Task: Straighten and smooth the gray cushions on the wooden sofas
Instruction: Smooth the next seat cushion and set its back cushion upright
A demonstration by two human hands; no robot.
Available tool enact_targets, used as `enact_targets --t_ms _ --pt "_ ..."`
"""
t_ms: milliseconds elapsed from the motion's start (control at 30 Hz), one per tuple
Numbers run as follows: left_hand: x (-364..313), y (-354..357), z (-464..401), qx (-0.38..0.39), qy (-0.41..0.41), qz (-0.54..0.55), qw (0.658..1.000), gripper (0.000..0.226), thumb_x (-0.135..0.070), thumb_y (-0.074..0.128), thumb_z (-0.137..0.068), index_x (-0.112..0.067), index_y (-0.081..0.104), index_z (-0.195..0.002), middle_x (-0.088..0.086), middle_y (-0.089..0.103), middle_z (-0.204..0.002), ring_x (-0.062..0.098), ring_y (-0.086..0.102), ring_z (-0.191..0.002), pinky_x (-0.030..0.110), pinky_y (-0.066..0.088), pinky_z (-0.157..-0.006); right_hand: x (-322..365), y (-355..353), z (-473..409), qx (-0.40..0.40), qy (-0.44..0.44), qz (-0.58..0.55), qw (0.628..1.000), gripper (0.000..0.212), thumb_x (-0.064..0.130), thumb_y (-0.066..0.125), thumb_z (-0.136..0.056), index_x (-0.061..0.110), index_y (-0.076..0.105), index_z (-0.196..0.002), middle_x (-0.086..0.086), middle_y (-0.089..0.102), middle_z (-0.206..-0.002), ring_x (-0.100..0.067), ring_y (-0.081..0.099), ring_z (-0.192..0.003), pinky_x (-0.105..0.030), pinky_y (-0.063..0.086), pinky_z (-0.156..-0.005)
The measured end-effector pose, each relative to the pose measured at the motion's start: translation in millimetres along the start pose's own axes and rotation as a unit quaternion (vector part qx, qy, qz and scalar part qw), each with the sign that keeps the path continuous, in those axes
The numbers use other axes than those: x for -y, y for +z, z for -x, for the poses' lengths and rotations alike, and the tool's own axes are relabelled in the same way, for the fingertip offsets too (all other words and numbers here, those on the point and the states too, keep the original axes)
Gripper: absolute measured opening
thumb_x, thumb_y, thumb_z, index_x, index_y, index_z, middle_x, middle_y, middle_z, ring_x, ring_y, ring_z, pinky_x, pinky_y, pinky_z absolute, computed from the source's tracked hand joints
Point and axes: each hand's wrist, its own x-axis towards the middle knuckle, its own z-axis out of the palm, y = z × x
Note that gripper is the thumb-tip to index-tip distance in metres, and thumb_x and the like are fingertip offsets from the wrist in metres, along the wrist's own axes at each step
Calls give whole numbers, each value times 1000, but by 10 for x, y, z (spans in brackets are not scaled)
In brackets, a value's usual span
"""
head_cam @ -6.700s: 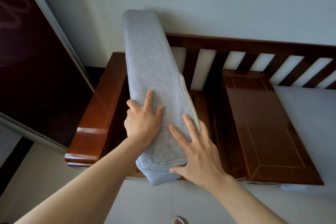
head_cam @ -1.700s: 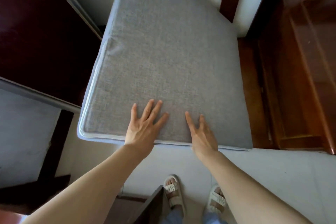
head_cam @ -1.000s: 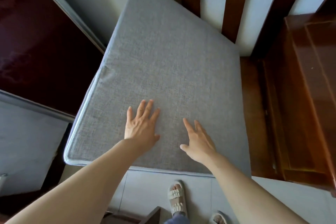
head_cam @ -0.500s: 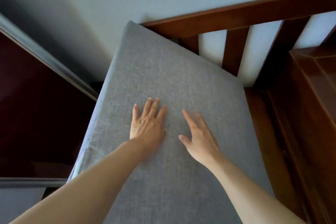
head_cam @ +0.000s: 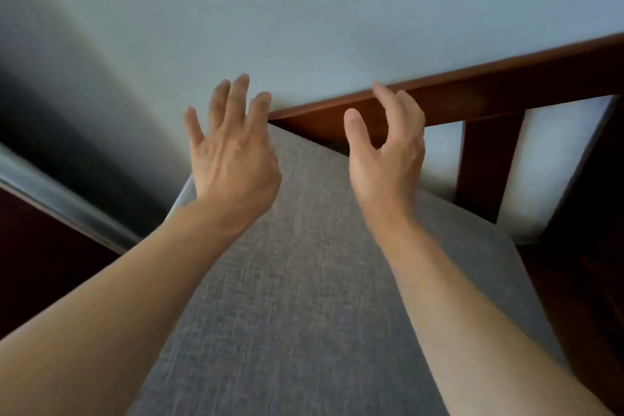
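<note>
A gray woven cushion (head_cam: 304, 297) fills the lower middle of the head view, its far corner reaching the wooden sofa's back rail (head_cam: 489, 94). My left hand (head_cam: 233, 152) is at the cushion's far left corner with its fingers spread and holds nothing. My right hand (head_cam: 385, 152) is at the cushion's far edge, in front of the back rail, with loosely curled fingers and nothing in it. The frame is blurred, so I cannot tell whether either hand touches the cushion.
A pale wall (head_cam: 304, 10) rises behind the sofa. A vertical wooden slat (head_cam: 486, 165) stands under the back rail at the right. A dark panel with a metal frame edge (head_cam: 67, 209) runs along the left.
Both hands have slid up from the cushion's middle to its far edge by the back rail. The view has tilted upward. Earlier the cushion stood on edge and was laid flat.
</note>
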Motion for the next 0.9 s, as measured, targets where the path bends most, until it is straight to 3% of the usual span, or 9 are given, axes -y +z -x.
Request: enact_targets --t_ms 100,167,300,433,500,567,667,733,900 --pt "37 442 259 150 13 -63 987 59 -40 34 -97 -27 13 -151 -4 -8 -160 20 -9 -147 53 0 -116 -643 236 491 284 18 216 934 60 61 31 -95 45 12 -149 0 0 -161 -18 -4 -147 -52 -3 -117" --pt "-11 615 211 220 30 -93 970 61 -50 27 -97 -28 11 -152 -5 -7 -160 20 -9 -147 53 1 -116 -896 230 466 391 38 200 898 64 65 36 -91 50 9 -147 6 -8 -160 -16 -11 -147 -48 -6 -118" --pt "-513 649 74 77 43 -33 996 62 -47 36 -95 -27 15 -150 -2 3 -160 19 -4 -147 52 1 -115 -1073 -160 133 124 -6 150 981 54 55 44 -93 40 33 -144 6 14 -158 -14 7 -146 -43 -2 -118" --pt "-935 1100 390 261 91 -106 955 62 -51 27 -97 -28 11 -152 -2 -5 -161 20 -8 -147 56 2 -115 -1630 -377 325 345 72 203 914 65 65 42 -88 43 26 -147 5 7 -161 -16 4 -147 -45 3 -119" --pt "-1190 1107 276 181 87 -61 978 60 -47 34 -96 -26 18 -150 0 -2 -161 20 -7 -147 55 0 -114 -1791 -659 119 191 99 127 968 56 53 53 -90 34 41 -142 1 24 -156 -16 19 -144 -45 9 -119" --pt "-1474 1196 321 101 118 -16 988 62 -45 35 -96 -28 13 -151 -2 -3 -161 19 -8 -147 53 -1 -115 -2106 -971 62 52 73 215 972 57 58 42 -90 33 41 -142 0 25 -156 -19 18 -144 -49 6 -119" --pt "-1673 1527 765 240 152 -79 956 62 -53 25 -95 -31 8 -151 -4 -4 -161 20 -9 -147 55 1 -116 -2626 -1179 409 300 123 283 903 65 67 27 -90 43 15 -149 7 0 -161 -18 -4 -148 -47 -3 -119" --pt "-1814 1635 821 303 125 -103 939 64 -55 27 -95 -29 11 -152 -3 -4 -161 20 -8 -147 55 0 -115 -2680 -1304 419 324 187 204 905 65 58 44 -92 40 20 -149 5 7 -160 -15 2 -147 -45 4 -119" --pt "-2830 1340 1069 192 159 34 968 65 -46 36 -97 -27 7 -152 -2 -8 -160 20 -13 -146 53 -7 -114 -2409 -2305 266 -17 123 157 980 47 33 54 -95 24 45 -140 -1 41 -146 -16 35 -136 -37 26 -114"
